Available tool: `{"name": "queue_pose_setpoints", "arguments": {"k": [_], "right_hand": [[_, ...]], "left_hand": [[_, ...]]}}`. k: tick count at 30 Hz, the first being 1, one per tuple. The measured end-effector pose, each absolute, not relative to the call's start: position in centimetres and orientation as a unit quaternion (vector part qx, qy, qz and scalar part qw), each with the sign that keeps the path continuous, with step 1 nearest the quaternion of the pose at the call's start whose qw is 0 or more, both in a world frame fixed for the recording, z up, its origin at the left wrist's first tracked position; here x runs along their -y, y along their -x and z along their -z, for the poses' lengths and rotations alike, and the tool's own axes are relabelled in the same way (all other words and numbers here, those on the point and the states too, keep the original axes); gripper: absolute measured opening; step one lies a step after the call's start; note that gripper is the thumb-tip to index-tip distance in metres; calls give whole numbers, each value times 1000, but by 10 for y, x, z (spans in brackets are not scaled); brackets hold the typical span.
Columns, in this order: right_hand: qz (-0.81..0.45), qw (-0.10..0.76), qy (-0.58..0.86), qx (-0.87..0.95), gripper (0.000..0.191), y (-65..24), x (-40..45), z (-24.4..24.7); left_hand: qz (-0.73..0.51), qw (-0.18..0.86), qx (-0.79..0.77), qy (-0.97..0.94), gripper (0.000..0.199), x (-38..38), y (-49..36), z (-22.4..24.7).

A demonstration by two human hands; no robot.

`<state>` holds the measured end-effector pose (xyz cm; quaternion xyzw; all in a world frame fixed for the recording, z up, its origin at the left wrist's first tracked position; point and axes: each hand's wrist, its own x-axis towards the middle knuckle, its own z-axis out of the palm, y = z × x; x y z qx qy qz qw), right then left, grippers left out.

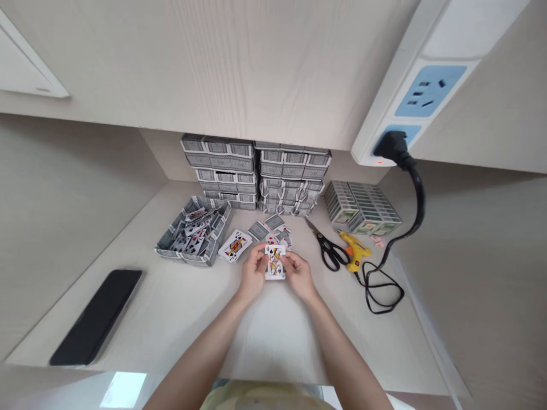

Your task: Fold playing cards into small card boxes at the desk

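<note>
A queen card (276, 270) faces up between my two hands, upright to my view, just above or on the desk. My left hand (255, 270) pinches its left edge with the thumb on the face. On the right edge, my right hand (298, 274) grips it the same way. Whether other cards lie behind it is hidden. Left of my hands rests a pile of cards with a jack on top (235, 246). Just beyond my fingers are scattered cards (273, 222), some face down, some face up.
A box made of cards (205, 259) holds loose cards at the left. Stacked card-built blocks (293, 165) stand at the back. Rightward are black scissors (331, 253), a yellow glue gun (356, 250), its black cable and card packs (363, 210). A phone (98, 316) lies front left; a power strip (416, 85) hangs above.
</note>
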<state>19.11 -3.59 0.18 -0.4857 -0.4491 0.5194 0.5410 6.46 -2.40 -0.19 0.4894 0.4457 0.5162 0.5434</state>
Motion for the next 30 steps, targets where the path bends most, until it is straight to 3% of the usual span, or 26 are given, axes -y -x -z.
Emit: {"name": "queue_pose_setpoints", "arguments": {"k": [6, 30], "right_hand": [[-479, 534, 520, 463, 33, -191, 37, -4], [-547, 535, 484, 425, 37, -193, 35, 3]], "left_hand": [[-511, 543, -454, -489, 34, 23, -64, 1], [-502, 552, -453, -488, 35, 19, -63, 10]]}}
